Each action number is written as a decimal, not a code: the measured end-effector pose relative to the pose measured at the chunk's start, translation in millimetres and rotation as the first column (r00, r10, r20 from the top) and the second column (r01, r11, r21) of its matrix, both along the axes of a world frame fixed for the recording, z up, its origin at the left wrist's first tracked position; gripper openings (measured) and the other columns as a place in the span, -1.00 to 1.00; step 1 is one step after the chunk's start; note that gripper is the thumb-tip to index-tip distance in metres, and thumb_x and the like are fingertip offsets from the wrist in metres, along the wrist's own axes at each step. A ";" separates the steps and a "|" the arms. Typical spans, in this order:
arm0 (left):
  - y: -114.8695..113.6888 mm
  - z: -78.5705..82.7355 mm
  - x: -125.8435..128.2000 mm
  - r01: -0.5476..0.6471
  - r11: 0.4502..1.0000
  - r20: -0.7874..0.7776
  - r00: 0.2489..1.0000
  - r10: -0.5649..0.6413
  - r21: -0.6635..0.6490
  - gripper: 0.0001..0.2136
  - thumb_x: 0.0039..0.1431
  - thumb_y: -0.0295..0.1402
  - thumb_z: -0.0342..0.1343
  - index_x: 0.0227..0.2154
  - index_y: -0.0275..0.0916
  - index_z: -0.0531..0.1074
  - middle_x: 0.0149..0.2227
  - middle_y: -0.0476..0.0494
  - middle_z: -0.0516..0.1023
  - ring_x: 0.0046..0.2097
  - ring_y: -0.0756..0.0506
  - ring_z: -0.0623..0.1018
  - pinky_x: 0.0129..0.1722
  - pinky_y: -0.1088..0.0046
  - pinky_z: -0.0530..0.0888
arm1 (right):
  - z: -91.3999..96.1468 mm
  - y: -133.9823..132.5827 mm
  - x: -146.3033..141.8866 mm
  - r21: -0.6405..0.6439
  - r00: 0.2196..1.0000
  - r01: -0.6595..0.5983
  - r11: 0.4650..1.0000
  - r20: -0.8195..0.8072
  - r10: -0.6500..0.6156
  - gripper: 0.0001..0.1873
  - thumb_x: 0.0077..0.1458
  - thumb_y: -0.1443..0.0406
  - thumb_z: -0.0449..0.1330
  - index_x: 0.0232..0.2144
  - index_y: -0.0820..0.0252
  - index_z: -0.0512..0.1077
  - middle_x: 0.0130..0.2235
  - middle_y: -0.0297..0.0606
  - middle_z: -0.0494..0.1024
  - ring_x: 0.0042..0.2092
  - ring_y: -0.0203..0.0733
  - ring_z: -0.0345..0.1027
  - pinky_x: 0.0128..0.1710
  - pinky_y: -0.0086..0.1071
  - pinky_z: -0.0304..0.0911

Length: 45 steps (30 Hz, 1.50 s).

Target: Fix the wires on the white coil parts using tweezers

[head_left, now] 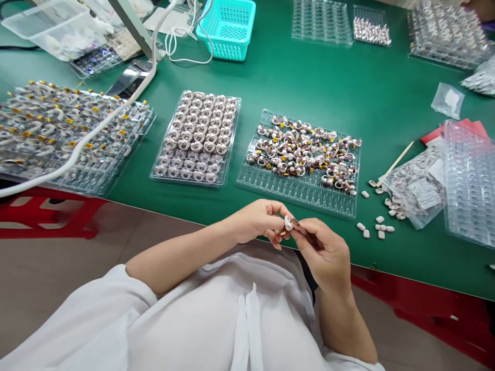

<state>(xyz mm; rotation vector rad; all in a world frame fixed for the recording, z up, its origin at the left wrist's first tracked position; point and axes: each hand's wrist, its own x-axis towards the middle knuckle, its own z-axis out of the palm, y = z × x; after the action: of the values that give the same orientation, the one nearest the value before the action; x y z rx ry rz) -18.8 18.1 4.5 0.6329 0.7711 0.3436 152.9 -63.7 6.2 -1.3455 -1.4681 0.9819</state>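
My left hand point(257, 221) pinches a small white rounded earphone part point(288, 223) between thumb and fingers, just past the table's front edge. Closed around a thin brown tool that looks like tweezers point(300, 227) is my right hand point(327, 252); the tool's tip meets the white part, and its rear end is hidden in the palm. Beyond both hands lies a clear tray point(297, 195) heaped with similar white parts point(294, 147) bearing yellow tabs and fine wires. Left of it, another clear tray point(154, 172) holds neat rows of white pieces point(199, 129).
Stacked trays of parts point(58, 129) fill the left side, crossed by a white cable point(96, 131). Loose white caps point(381, 220), a wooden stick point(396, 162), a plastic bag point(413, 185) and clear trays point(469, 180) lie right. A turquoise basket point(228, 49) stands behind.
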 end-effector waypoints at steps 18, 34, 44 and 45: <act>6.1 13.0 1.6 0.236 0.933 -0.254 0.953 -0.167 0.270 -0.87 -0.03 -0.54 0.23 -0.35 -0.35 0.54 -0.62 0.04 0.56 -0.53 0.02 0.58 -0.45 0.56 0.52 | 15.6 13.8 17.9 -0.195 0.918 -0.227 0.954 0.284 0.276 -0.90 0.28 0.33 0.13 -0.31 0.11 0.43 -0.39 -0.37 0.45 -0.40 -0.32 0.24 -0.44 -0.46 0.10; -12.8 -10.6 -1.5 -0.032 0.889 -0.083 0.993 0.079 0.457 -0.71 0.04 -0.41 0.32 -0.14 -0.30 0.55 -0.22 -0.17 0.68 -0.20 -0.08 0.65 -0.13 0.40 0.60 | -6.2 10.7 13.4 -0.324 1.000 0.027 0.946 0.014 -0.023 -0.75 0.23 0.11 0.20 -0.25 0.17 0.51 -0.36 -0.27 0.56 -0.38 -0.25 0.36 -0.40 -0.41 0.26; -14.5 -10.9 -1.9 0.118 0.709 -0.296 0.946 0.133 0.695 -0.86 0.14 -0.36 0.26 -0.26 -0.28 0.59 -0.31 -0.12 0.68 -0.29 -0.05 0.65 -0.23 0.49 0.58 | -13.6 9.2 7.0 -0.330 0.993 0.034 0.943 -0.092 -0.068 -0.76 0.21 0.13 0.23 -0.26 0.18 0.54 -0.36 -0.24 0.62 -0.35 -0.19 0.46 -0.37 -0.39 0.35; -14.2 -9.9 -2.6 0.152 0.672 -0.328 0.934 0.143 0.725 -0.87 0.14 -0.37 0.26 -0.26 -0.27 0.60 -0.31 -0.12 0.69 -0.30 -0.05 0.64 -0.25 0.50 0.58 | -14.0 9.1 6.7 -0.324 0.993 0.040 0.945 -0.095 -0.074 -0.77 0.20 0.14 0.23 -0.26 0.18 0.54 -0.36 -0.25 0.62 -0.35 -0.19 0.46 -0.37 -0.39 0.35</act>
<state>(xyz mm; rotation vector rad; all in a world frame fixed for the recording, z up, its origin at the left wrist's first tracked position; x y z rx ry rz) -21.4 4.0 -5.4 1.5193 0.9793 0.5569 159.6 -54.6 -7.8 -1.5319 -1.2173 1.2761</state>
